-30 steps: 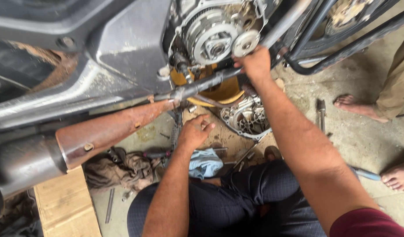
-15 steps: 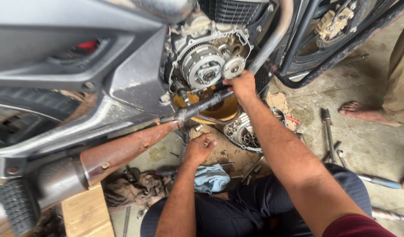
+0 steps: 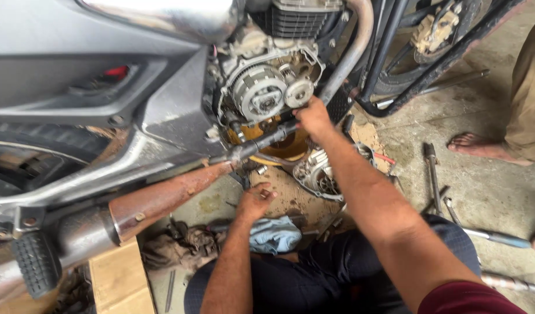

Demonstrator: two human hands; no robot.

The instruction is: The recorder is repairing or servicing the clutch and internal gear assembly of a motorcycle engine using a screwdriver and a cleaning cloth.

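Both hands hold as before: right hand (image 3: 314,119) fingers stay clamped on the bar (image 3: 261,142) under the clutch (image 3: 258,96); left hand (image 3: 256,200) fingers pinch a small part (image 3: 265,193) above the floor (image 3: 482,174).

The view has tilted up, so more of the open engine (image 3: 267,93) and its cylinder fins show. The right hand (image 3: 314,119) now sits below the small gear, and the left hand (image 3: 256,202) has dropped nearer the blue rag (image 3: 274,234).
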